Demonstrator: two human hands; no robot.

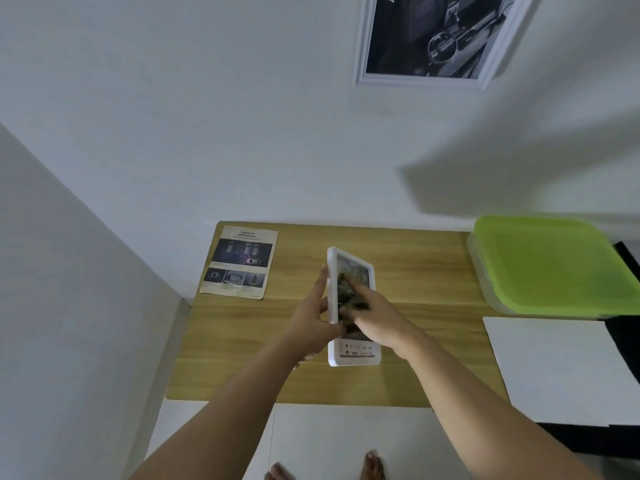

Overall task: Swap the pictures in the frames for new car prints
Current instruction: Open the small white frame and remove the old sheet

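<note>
A small white picture frame (333, 258) is tilted up over the middle of the wooden table (415, 282), with a dark print (356, 271) lying in it. My left hand (311, 317) grips the frame's left edge. My right hand (374, 313) rests on the print, with the fingers pressing it into the frame. A loose car print headed "SAFETY" (239, 261) lies flat at the table's back left corner. A larger white-framed car picture (433, 39) hangs on the wall above.
A clear box with a green lid (554, 265) sits at the table's back right. A white sheet (554, 368) lies at the right, over the table's edge. A white wall stands behind the table and a grey panel at the left. My bare feet (372, 465) show below.
</note>
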